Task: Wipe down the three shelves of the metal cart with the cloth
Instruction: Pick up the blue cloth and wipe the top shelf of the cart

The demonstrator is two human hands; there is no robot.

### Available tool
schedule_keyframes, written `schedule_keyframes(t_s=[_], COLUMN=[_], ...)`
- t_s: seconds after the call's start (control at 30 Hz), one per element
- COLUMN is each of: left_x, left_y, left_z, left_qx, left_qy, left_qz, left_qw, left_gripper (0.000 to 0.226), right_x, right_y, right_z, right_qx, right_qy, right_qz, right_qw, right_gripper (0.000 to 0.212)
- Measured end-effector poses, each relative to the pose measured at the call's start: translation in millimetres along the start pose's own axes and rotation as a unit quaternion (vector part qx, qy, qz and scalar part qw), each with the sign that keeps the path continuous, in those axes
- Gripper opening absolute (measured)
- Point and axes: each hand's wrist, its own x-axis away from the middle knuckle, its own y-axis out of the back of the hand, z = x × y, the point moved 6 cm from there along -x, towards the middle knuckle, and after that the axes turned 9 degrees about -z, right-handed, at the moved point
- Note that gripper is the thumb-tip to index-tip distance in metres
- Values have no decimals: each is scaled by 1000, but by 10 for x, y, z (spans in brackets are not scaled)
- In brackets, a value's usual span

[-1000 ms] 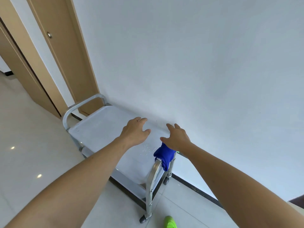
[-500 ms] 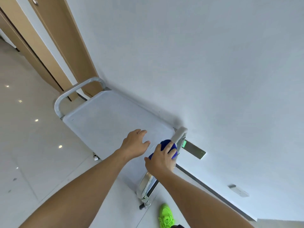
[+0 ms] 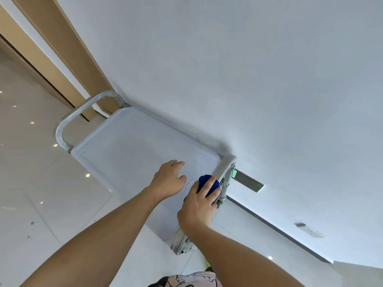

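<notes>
Already my right hand clamps the blue cloth draped over the cart's near handle; the top shelf stretches leftward, my left hand hovering loosely curled.

1. A plain white wall fills most of what I see ahead.
2. A tan wooden door frame stands at the wall's left end.
3. A glossy pale tiled floor meets the wall's foot.
4. A dark skirting strip runs along the wall's base.
5. A small green-lit rectangular panel sits low on the wall.
</notes>
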Motion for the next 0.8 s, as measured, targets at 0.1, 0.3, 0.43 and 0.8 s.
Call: schedule_keyframes(t_s=[0.1, 0.3, 0.43, 0.8], left_x=[-75, -301, -475, -725], left_y=[-28, -123, -156, 17], left_z=[-28, -67, -62, 164], left_qx=[-2, 10, 15, 24], left_qy=[-16, -68, -122, -249], left_qz=[5, 32, 53, 122], left_qw=[1000, 997, 991, 960], left_gripper=[56, 56, 55, 53], right_x=[-46, -146, -144, -113], right_y=[16, 44, 32, 131], right_z=[-37, -85, -102, -45], right_qx=[9, 16, 23, -2], right_qy=[-2, -23, -26, -112], right_qz=[-14, -32, -50, -133], right_qw=[1000, 999, 998, 985], right_gripper=[80, 67, 63, 31])
